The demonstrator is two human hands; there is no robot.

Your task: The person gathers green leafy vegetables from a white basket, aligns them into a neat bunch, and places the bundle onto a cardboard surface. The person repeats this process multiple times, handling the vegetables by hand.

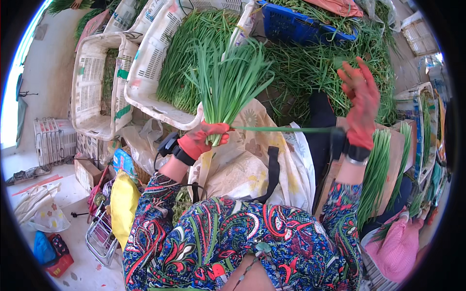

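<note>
My left hand (204, 137), in a red glove, grips a bunch of long flat green leaves, likely garlic chives (229, 83), near its pale cut ends. The leaves fan out away from me. A narrow green band (287, 129) runs taut from the bunch to a dark, blurred object (338, 142) beside my right wrist. My right hand (358, 94), also red-gloved, is raised with its fingers apart. A blurred green patch shows by its fingertips; what it is I cannot tell. Across my lap lies a floral cloth (247, 167) with a black strap.
A large white plastic crate (145, 87) holds bunched greens, beside a smaller white crate (83, 91). Loose greens (302, 69) cover the ground ahead, below a blue crate (287, 25). Chives (376, 163) lie on a board at right, near another person's pink checked garment (395, 243).
</note>
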